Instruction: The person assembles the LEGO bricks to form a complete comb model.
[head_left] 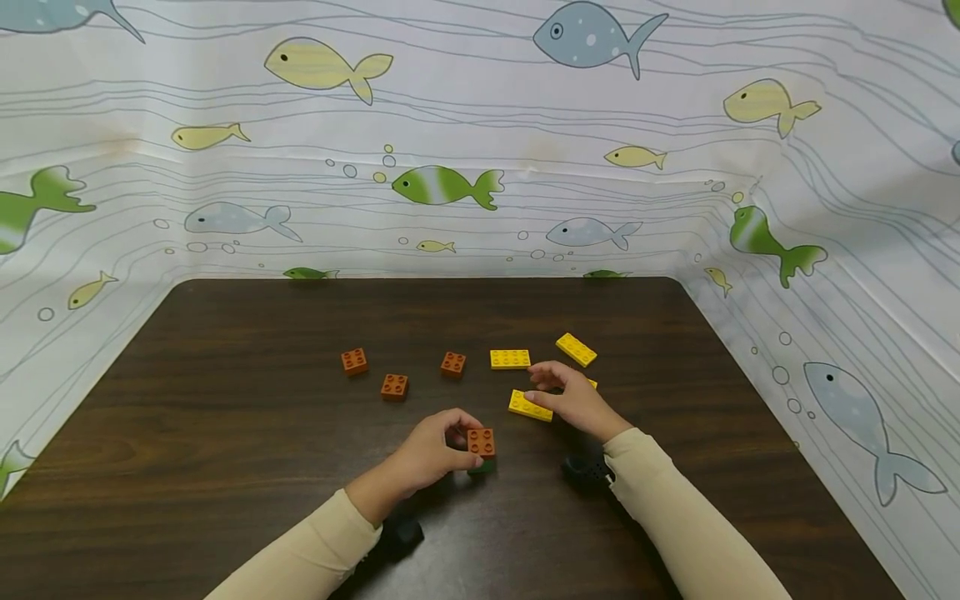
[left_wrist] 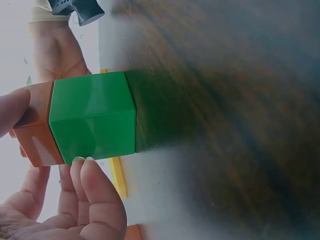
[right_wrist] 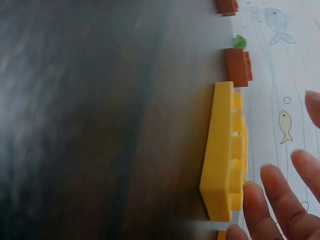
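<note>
We are looking at a left hand (head_left: 431, 452) that is pinching an orange brick (head_left: 481, 442), its thumb lying against the side. The orange brick is sitting on top of a green block (left_wrist: 92, 117), which seems to be standing upright on the brown table (head_left: 225, 375), near its middle.

To the right, we are seeing the right hand (head_left: 577, 404) hovering over the nearest yellow brick (head_left: 527, 407) with its fingers loosely spread and its grasp fairly wide (we cannot tell whether the thumb is touching the studs). Another yellow piece (head_left: 593, 384) is peeking out from behind that hand, mostly hidden.

Farther back, a flat yellow brick (head_left: 510, 359) is lying just beyond the fingertips, and a slanted yellow brick (head_left: 576, 349) is resting to its right. Three loose orange bricks (head_left: 394, 387) are lying apart from one another on the left and centre. Beyond the table, we are seeing a white sheet (head_left: 480, 108) that is showing printed fish.
</note>
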